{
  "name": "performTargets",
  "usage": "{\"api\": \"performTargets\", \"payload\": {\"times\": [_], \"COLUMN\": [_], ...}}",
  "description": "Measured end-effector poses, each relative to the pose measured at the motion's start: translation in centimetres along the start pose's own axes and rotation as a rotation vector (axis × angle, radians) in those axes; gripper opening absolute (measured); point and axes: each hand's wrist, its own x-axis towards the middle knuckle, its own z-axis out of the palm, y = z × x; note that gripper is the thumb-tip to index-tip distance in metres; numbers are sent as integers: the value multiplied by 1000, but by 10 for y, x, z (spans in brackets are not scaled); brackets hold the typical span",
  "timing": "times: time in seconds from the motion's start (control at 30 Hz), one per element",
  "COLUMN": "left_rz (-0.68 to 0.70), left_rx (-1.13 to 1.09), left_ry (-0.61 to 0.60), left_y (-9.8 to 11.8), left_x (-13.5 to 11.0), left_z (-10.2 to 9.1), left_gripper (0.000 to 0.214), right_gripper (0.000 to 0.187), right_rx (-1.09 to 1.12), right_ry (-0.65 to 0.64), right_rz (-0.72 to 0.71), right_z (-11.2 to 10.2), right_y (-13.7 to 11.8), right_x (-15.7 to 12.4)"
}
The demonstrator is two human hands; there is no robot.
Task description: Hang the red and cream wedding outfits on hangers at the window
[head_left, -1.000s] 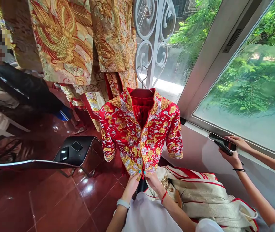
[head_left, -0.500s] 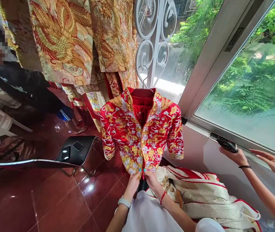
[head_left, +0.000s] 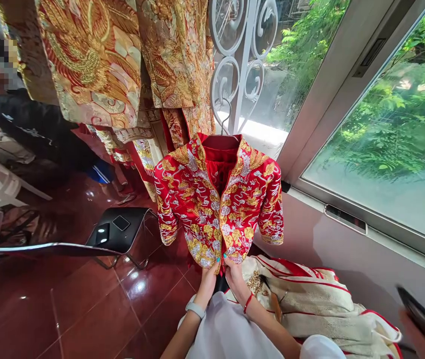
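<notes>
Item 1: short-sleeved red jacket (head_left: 184,199), embroidered all over in gold and silver, stand collar. It hangs upright from a thin metal hanger (head_left: 228,117), directly in front of and above the 2 hands, its lower front hem between their fingers.

Item 2: left hand (head_left: 208,279), teal nail polish, pale grey band (head_left: 195,309) at the wrist. Thumb and fingers are closed on the lower hem, at the left side of the front opening.

Item 3: right hand (head_left: 234,274), teal nail polish, red cord bracelet (head_left: 248,302). It pinches the hem at the right side of the opening, just beside the left hand.

Item 4: cream cloth with red edging (head_left: 313,294), folded in a heap, near the right hand and below the right sleeve.

Item 5: gold-and-red embroidered garments (head_left: 96,65), hanging behind the jacket, to the left.

Item 6: white scrolled metal grille (head_left: 243,85), behind the hanger.

Item 7: black chair (head_left: 137,219), left of the jacket, bearing 2 flat dark rectangular devices (head_left: 120,223).

Item 8: dark rectangular phone (head_left: 345,218), on the window ledge, right.
</notes>
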Motion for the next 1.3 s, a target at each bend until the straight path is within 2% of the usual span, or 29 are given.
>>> {"api": "performTargets", "payload": {"times": [0.03,0.1,0.23,0.33,0.47,0.57,0.67,0.8,0.87,0.93,1.0,1.07,1.17,1.3], "left_rz": [7,9,1,18,46,19,-3,-71,-103,-120,-146,-182,-211,-207], "left_rx": [6,12,16,42,24,-9,-25,-28,-16,-5,8,29,53,37], "left_ry": [8,15,-8,-6,53,61,47,9,6,16,26,37,43,37], "left_y": [0,1,2,3,1,-1,-1,-2,-3,-5,-7,-9,-9,-9], "left_x": [0,-1,0,-1,-1,-1,-1,-2,-2,0,2,4,7,7], "left_z": [0,1,1,3,6,3,-2,-10,-13,-16,-18,-21,-23,-26], "left_gripper": [60,62,65,64,61,61,62,57,55,56,57,54,48,51], "right_gripper": [38,46,53,47,39,40,45,50,53,52,43,29,16,11], "right_rx": [30,173,547,588,569,594,572,476,406,297,130,-82,-356,-482], "right_ry": [11,42,62,113,216,257,205,80,64,91,84,26,-44,-102], "right_rz": [15,85,269,297,306,335,376,485,537,497,356,212,97,1], "right_z": [19,38,39,41,58,66,61,38,27,21,21,23,24,18], "right_y": [8,21,42,50,54,55,56,61,65,68,68,64,56,51], "right_x": [2,7,12,11,11,13,14,4,-4,-10,-9,-3,8,11]}}
